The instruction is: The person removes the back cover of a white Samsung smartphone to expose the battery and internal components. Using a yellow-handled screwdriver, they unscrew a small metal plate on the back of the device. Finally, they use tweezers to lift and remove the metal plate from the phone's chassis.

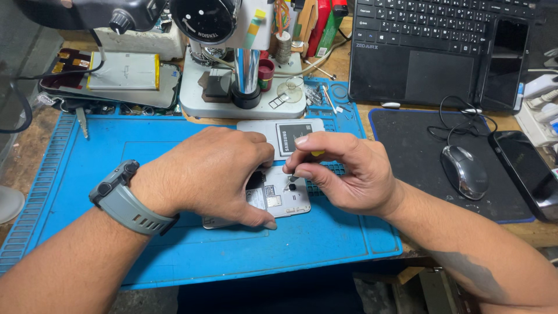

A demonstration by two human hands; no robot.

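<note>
An opened silver phone (279, 200) lies back-up on the blue work mat (174, 244). My left hand (212, 174), a grey watch on its wrist, presses down on the phone and covers its left part. My right hand (343, 171) pinches a small screwdriver with a yellow top (317, 153), its tip touching the phone's inner frame. Just behind the hands lies a removed back cover with a grey battery (293, 136) on it.
A microscope stand (244, 87) rises behind the mat. An open tablet with its flat battery (122, 72) lies far left. To the right are a laptop (436, 46), a dark phone (505, 64), a mouse (464, 171) on a black pad and another phone (529, 171).
</note>
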